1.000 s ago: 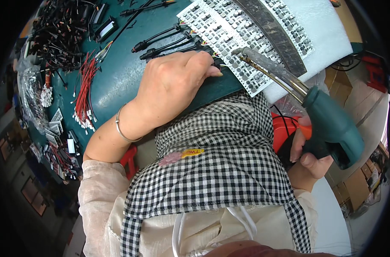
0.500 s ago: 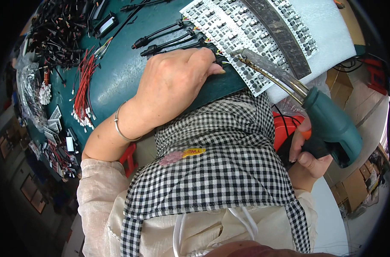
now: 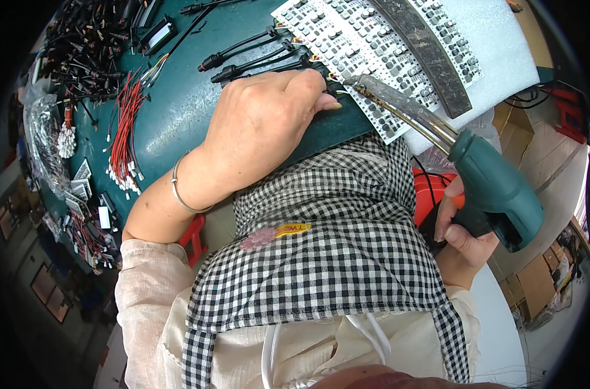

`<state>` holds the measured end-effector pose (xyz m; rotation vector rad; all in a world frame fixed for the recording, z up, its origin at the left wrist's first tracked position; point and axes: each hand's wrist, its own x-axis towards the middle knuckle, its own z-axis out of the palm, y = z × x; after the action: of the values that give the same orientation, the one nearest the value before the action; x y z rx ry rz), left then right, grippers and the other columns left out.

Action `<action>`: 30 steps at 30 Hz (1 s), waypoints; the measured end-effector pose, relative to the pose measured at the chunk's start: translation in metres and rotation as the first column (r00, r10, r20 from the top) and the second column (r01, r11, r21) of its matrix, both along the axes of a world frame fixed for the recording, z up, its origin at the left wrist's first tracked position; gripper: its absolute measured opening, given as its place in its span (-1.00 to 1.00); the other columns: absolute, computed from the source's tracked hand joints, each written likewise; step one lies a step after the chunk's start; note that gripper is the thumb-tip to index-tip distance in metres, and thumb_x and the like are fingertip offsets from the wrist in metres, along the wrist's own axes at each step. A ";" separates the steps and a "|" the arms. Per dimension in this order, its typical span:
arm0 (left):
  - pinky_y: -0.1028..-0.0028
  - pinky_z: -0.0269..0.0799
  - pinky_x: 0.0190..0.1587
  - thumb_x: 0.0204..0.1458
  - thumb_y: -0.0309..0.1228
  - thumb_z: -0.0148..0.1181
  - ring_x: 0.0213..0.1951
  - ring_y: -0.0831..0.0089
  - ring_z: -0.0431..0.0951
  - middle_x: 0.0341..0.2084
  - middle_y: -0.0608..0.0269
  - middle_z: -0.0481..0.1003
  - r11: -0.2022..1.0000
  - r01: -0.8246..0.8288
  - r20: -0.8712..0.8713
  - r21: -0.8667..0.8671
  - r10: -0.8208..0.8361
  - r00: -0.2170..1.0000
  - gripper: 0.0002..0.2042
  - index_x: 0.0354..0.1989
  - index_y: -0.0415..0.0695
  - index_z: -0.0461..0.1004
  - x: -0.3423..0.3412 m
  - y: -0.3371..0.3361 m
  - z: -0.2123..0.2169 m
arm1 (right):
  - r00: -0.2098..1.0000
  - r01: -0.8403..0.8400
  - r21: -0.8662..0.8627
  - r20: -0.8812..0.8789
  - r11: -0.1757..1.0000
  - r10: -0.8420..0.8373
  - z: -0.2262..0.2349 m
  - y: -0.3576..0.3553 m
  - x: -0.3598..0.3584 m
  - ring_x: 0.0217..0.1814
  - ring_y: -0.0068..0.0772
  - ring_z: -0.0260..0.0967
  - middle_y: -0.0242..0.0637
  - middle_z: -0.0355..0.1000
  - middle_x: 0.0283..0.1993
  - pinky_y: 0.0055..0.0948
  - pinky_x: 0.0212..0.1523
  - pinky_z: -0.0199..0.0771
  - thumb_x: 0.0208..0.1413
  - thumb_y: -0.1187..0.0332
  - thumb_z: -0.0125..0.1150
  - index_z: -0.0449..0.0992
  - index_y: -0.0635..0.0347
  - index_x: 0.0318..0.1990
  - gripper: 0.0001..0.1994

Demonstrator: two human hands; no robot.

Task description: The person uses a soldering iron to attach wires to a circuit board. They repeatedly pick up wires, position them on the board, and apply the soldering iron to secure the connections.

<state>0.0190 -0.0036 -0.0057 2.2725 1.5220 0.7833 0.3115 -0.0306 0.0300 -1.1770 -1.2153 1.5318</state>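
My left hand (image 3: 262, 123) is closed in a pinch at the near left edge of a white circuit board panel (image 3: 337, 39). It grips a black cable whose thin coloured wires meet that edge; most of this cable is hidden under my fingers. My right hand (image 3: 460, 236) is wrapped round the handle of a green soldering gun (image 3: 496, 185), one finger by its orange trigger. The gun's long metal tip reaches left over the panel, close to the wires by my left fingertips. Farther along the same edge, more black cables (image 3: 243, 48) lie with their wires at the board.
A dark curved bar (image 3: 424, 55) lies across the panel, which rests on white foam (image 3: 512, 58). Red wires with white plugs (image 3: 123, 139) lie on the green mat (image 3: 178, 113) at left. Behind them are piled black cables (image 3: 84, 58) and a clear plastic bag (image 3: 42, 142).
The soldering gun and my right hand have shifted slightly left, bringing the tip a little nearer the board's edge. My left hand keeps its place and its pinch.
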 end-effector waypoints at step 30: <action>0.30 0.36 -0.64 -0.04 -0.33 0.26 -0.65 0.20 0.48 -0.74 0.17 0.41 0.998 -0.057 -0.006 0.006 0.057 0.998 -0.73 -0.58 -0.15 0.29 0.003 0.000 -0.003 | 0.989 -0.035 0.062 -0.142 0.997 0.044 0.006 0.014 0.014 -0.77 -0.52 0.17 -0.27 0.26 -0.64 -0.61 -0.80 0.22 -0.18 0.39 0.36 0.15 0.65 0.06 -0.31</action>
<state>0.0222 -0.0034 -0.0089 2.2468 1.5956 0.7973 0.3255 -0.0169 0.0359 -0.9925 -1.1859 1.5704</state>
